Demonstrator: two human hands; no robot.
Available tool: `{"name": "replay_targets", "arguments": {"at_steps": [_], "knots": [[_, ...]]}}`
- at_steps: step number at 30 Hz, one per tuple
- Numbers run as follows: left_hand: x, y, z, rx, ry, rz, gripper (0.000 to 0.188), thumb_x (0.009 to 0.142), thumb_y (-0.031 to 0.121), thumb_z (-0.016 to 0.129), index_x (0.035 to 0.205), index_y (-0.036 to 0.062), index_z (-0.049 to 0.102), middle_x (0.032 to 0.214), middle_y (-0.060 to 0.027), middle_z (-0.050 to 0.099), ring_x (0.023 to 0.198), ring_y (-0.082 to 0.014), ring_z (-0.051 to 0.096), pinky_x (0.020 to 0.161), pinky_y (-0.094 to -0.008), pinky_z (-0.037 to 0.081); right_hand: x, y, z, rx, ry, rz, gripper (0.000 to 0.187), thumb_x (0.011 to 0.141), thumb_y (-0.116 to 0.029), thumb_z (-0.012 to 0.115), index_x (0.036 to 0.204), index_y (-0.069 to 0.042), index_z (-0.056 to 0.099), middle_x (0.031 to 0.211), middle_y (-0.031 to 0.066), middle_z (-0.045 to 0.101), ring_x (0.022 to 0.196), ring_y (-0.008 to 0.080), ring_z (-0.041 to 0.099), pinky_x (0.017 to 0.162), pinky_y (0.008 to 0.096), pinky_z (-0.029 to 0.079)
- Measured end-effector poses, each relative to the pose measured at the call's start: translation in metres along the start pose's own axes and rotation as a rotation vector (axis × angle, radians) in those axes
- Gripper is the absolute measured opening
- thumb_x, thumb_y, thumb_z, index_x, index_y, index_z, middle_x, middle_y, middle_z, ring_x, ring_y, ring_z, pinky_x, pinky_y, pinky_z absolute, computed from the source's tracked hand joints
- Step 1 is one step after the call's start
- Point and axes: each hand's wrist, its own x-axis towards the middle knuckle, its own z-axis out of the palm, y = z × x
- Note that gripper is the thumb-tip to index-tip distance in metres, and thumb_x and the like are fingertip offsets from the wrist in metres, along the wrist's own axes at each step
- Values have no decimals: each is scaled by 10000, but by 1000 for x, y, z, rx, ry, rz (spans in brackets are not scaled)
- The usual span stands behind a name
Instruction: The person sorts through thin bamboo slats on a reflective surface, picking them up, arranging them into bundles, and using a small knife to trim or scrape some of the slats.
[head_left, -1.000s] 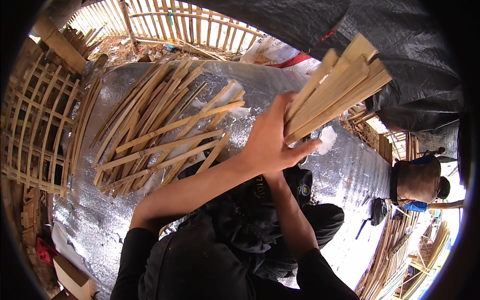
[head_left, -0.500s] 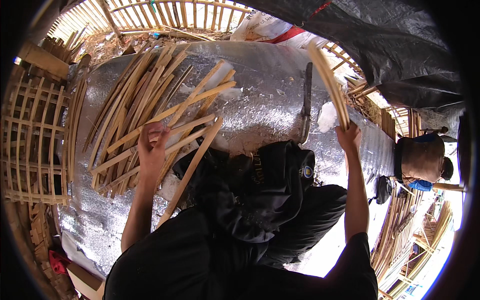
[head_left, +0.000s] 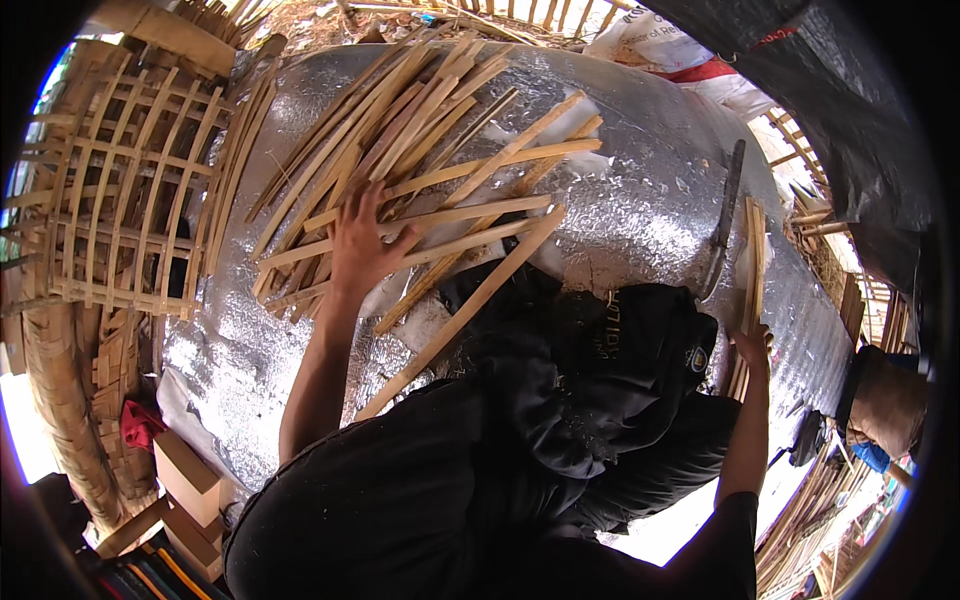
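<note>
In the head view, a bundle of bamboo strips (head_left: 755, 250) is held near its lower end by the right hand (head_left: 748, 348), while how firmly it is gripped cannot be told; just left of that grip a long dark tool (head_left: 727, 215) is seen on the silvery sheet (head_left: 650, 215). Well to the left, a loose pile of strips (head_left: 395, 125) is covered partly by the left hand (head_left: 365, 245), whose fingers are spread wide.

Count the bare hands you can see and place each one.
2: the left hand, fingers spread, at the loose pile of strips; the right hand at the narrow bundle of strips on the right. Other people's hands may be hidden.
</note>
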Motion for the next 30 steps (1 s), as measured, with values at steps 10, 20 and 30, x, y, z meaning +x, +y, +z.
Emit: {"name": "replay_targets", "arguments": {"at_steps": [10,20,30], "knots": [[-27,27,3,8,-117,49,452,860,415,795,1174,96,734,1082,-141,714,1047,-365,673,991,-539,444,-166,-221,-111,388,462,-791,868,815,-366,810,1529,-111,388,1584,204,332,1452,445,322,1156,640,290],[35,-42,6,135,54,-113,482,880,376,783,1249,98,646,1283,-174,629,1202,-410,580,1014,-549,443,-380,-376,-65,428,156,-1360,577,884,-326,737,1378,-86,558,1533,181,410,1444,439,354,1129,586,335],[-2,-24,3,-142,16,112,438,778,270,853,1164,150,684,1274,-137,603,1153,-395,611,970,-524,477,-375,-372,-60,568,105,-1321,486,886,-303,716,1283,-42,615,1512,148,439,1433,372,394,1113,564,337]]}}
